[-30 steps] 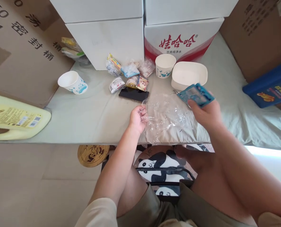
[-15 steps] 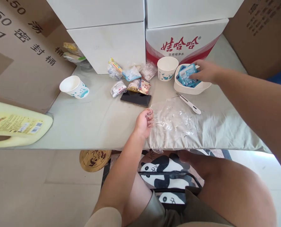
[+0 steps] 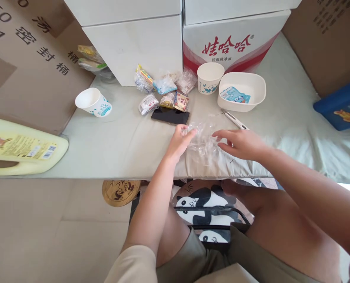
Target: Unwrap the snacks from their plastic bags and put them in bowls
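A crumpled clear plastic bag [image 3: 203, 140] lies on the pale green cloth near the table's front edge. My left hand [image 3: 180, 142] pinches its left side. My right hand [image 3: 240, 143] gathers the bag's right side with curled fingers. Behind them a white rectangular dish [image 3: 259, 92] holds blue packets [image 3: 235, 95]. A white utility knife [image 3: 234, 120] lies between the dish and my right hand.
A black phone [image 3: 170, 116] lies by several small snack packets [image 3: 164, 92]. Two paper cups [image 3: 210, 77] [image 3: 93, 102] stand on the cloth. White cartons [image 3: 234, 39], brown cartons [image 3: 30, 59], a yellow jug [image 3: 21, 149] and a blue box [image 3: 341, 106] ring the table.
My right hand carried the blue packets to the white dish, left them there, and came back to the plastic bag, which is now bunched smaller between both hands.
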Demonstrator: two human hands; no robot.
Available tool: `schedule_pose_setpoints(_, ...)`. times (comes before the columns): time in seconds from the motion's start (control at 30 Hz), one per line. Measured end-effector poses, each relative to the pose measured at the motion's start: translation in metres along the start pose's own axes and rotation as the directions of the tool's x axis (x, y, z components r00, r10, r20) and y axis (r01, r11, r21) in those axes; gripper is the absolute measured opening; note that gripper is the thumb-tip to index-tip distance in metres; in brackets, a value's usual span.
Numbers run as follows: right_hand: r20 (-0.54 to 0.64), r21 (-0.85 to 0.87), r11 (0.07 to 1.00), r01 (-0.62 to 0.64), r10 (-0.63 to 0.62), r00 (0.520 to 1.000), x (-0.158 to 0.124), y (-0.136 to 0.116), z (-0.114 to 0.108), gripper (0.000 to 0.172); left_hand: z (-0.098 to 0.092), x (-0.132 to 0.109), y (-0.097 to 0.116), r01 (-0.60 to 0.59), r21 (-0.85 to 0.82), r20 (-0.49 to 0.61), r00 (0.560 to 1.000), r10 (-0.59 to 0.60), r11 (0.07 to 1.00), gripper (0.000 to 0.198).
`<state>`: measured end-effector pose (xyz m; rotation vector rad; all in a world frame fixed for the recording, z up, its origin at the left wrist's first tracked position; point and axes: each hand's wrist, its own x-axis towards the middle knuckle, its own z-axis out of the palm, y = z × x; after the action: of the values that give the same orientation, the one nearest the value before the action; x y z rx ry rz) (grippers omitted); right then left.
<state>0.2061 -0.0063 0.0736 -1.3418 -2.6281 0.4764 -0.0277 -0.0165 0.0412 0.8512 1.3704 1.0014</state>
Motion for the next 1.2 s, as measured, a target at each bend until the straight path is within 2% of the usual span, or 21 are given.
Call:
schedule_pose_setpoints(0.07,0.06,-0.084,0.993,-0.079,0.084,0.995,-0.022,-0.012,0.007,0.042,-0.009,0.003,-0.006,-0.145,0.255,0.0,0.989,0.15,0.956,0.058)
schedule_pose_setpoints(0.13,0.161,-0.152,0.981,-0.119,0.143,0.976,-0.041,-0.027,0.007,0.044,-0.016,0.006,-0.011,-0.221,0.419,0.043,0.974,0.224,0.881,0.069)
schedule_pose_setpoints(0.23,0.341,-0.169,0.982,-0.084,0.138,0.93,-0.062,-0.051,0.0,0.049,-0.018,0.011,-0.015,-0.304,0.546,0.113,0.95,0.291,0.781,0.064)
schedule_pose_setpoints(0.3,0.426,-0.072,0.996,-0.05,0.076,0.901,-0.068,-0.063,-0.008,0.055,-0.017,0.014,-0.015,-0.357,0.575,0.114,0.926,0.36,0.736,0.056)
schedule_pose_setpoints(0.37,0.443,0.037,0.997,-0.074,0.05,0.895,-0.066,-0.066,-0.014,0.054,-0.019,0.017,-0.013,-0.392,0.572,0.077,0.9,0.429,0.72,0.05)
schedule_pose_setpoints(0.43,0.399,0.048,0.985,-0.165,0.132,0.907,-0.059,-0.064,-0.015,0.051,-0.026,0.021,-0.008,-0.395,0.544,0.005,0.883,0.468,0.74,0.046)
schedule_pose_setpoints(0.53,0.351,-0.037,0.948,-0.315,0.307,0.885,-0.044,-0.057,-0.002,0.053,-0.044,0.025,0.002,-0.352,0.459,-0.211,0.849,0.485,0.816,0.042)
schedule_pose_setpoints(0.6,0.377,-0.075,0.938,-0.339,0.342,0.861,-0.037,-0.054,0.012,0.055,-0.055,0.027,0.007,-0.323,0.368,-0.359,0.816,0.453,0.872,0.037)
schedule_pose_setpoints(0.67,0.398,-0.115,0.938,-0.328,0.346,0.85,-0.035,-0.055,0.024,0.059,-0.062,0.03,0.009,-0.287,0.247,-0.419,0.829,0.369,0.925,0.031)
schedule_pose_setpoints(0.73,0.403,-0.145,0.939,-0.313,0.345,0.848,-0.037,-0.057,0.032,0.064,-0.065,0.032,0.009,-0.242,0.167,-0.423,0.858,0.291,0.956,0.027)
schedule_pose_setpoints(0.77,0.403,-0.155,0.938,-0.31,0.346,0.847,-0.039,-0.058,0.034,0.066,-0.066,0.033,0.008,-0.231,0.173,-0.443,0.85,0.285,0.957,0.028)
schedule_pose_setpoints(0.8,0.402,-0.16,0.938,-0.308,0.347,0.847,-0.041,-0.058,0.034,0.068,-0.065,0.033,0.007,-0.239,0.216,-0.486,0.815,0.316,0.947,0.029)
schedule_pose_setpoints(0.87,0.392,-0.16,0.936,-0.314,0.352,0.85,-0.047,-0.058,0.032,0.07,-0.062,0.028,0.005,-0.301,0.389,-0.562,0.671,0.484,0.87,0.031)
schedule_pose_setpoints(0.9,0.376,-0.153,0.932,-0.329,0.363,0.853,-0.05,-0.057,0.031,0.07,-0.059,0.023,0.004,-0.344,0.485,-0.55,0.595,0.586,0.804,0.031)
schedule_pose_setpoints(0.93,0.347,-0.139,0.926,-0.351,0.378,0.859,-0.053,-0.055,0.029,0.068,-0.055,0.016,0.003,-0.392,0.565,-0.486,0.553,0.677,0.726,0.028)
schedule_pose_setpoints(0.97,0.302,-0.118,0.919,-0.377,0.395,0.868,-0.055,-0.053,0.028,0.065,-0.05,0.008,0.002,-0.447,0.62,-0.368,0.559,0.743,0.644,0.023)
schedule_pose_setpoints(1.0,0.239,-0.088,0.911,-0.402,0.411,0.88,-0.056,-0.05,0.027,0.059,-0.044,-0.001,0.0,-0.506,0.645,-0.206,0.607,0.768,0.573,0.018)
schedule_pose_setpoints(1.03,0.158,-0.051,0.909,-0.413,0.416,0.895,-0.055,-0.046,0.028,0.053,-0.037,-0.009,-0.002,-0.558,0.65,-0.014,0.67,0.742,0.516,0.013)
schedule_pose_setpoints(1.1,-0.018,0.024,0.94,-0.341,0.341,0.94,-0.05,-0.037,0.032,0.042,-0.025,-0.021,-0.006,-0.613,0.659,0.289,0.742,0.605,0.437,0.009)
schedule_pose_setpoints(1.13,-0.094,0.051,0.965,-0.258,0.262,0.96,-0.045,-0.033,0.036,0.038,-0.02,-0.024,-0.008,-0.619,0.67,0.373,0.758,0.534,0.41,0.01)
schedule_pose_setpoints(1.2,-0.18,0.073,0.994,-0.08,0.092,0.979,-0.034,-0.024,0.046,0.036,-0.015,-0.024,-0.011,-0.603,0.704,0.424,0.781,0.459,0.375,0.014)
